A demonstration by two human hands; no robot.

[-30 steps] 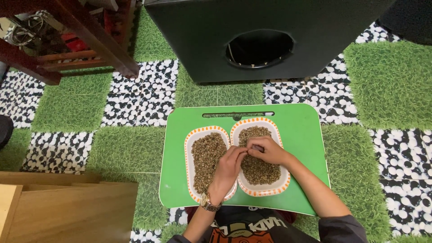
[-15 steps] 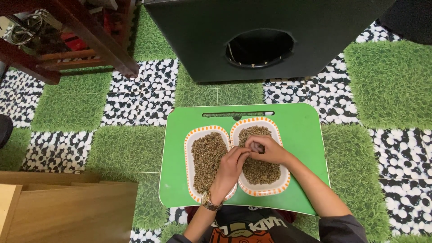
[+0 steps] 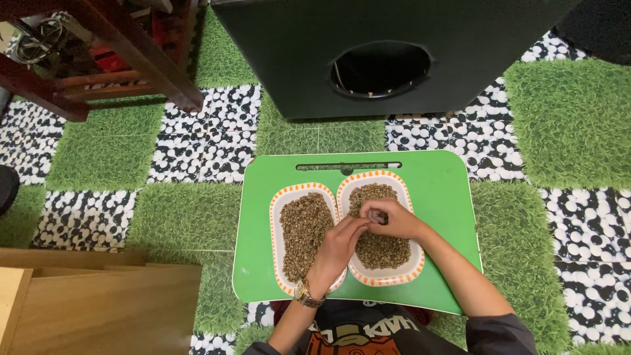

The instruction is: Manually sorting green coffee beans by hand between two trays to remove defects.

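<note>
— Well, where do the two hands sit?

— Both meet over the right white oval dish with an orange-striped rim [image 3: 401, 268], which is heaped with small brownish-green beans [image 3: 384, 250]. The left hand [image 3: 338, 246], a gold wristwatch [image 3: 305, 294] at its wrist, reaches up and across from the left oval dish of the same kind [image 3: 276, 217], fingers bent and drawn together at the tips.

— And the right hand?

— The right hand [image 3: 392, 221] curls inward, fingertips touching the left's; whether a bean is pinched between them I cannot tell.

— Where do the dishes stand?

— Side by side, rims touching, on a green plastic lap tray [image 3: 447, 197] over grass-and-pebble floor tiles [image 3: 565, 118].
</note>
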